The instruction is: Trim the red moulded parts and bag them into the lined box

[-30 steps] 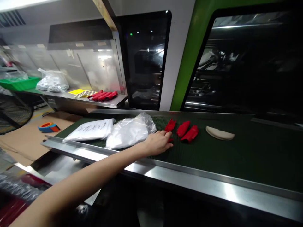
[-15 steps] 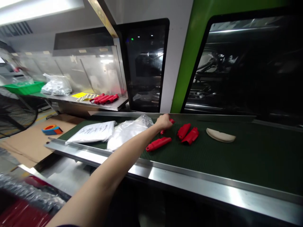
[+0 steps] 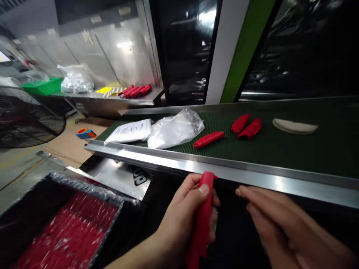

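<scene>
My left hand (image 3: 185,213) is wrapped round a long, hollow red plastic part (image 3: 206,209), thumb along its face, in front of the conveyor's near rail. To its right, my right hand (image 3: 283,220) is apart from the part, fingers stretched out and slightly bent, with nothing visible in them. On the green conveyor belt (image 3: 294,153) lie more red plastic parts: a single one (image 3: 209,139) and a pair (image 3: 249,129) further right. Beyond the pair rests a flat cream half-round piece (image 3: 294,126).
Clear plastic bags (image 3: 176,129) and a white packet with handwriting (image 3: 130,130) lie on the belt's left. A lined box (image 3: 70,239) of bagged red parts stands lower left. Several red parts (image 3: 136,91) sit on the metal shelf. A tape roll (image 3: 85,133) lies on cardboard; a fan (image 3: 28,116) stands behind.
My left hand has lifted a red plastic part off the belt and brought it back towards me. My right hand has come into view. The view has tilted downward.
</scene>
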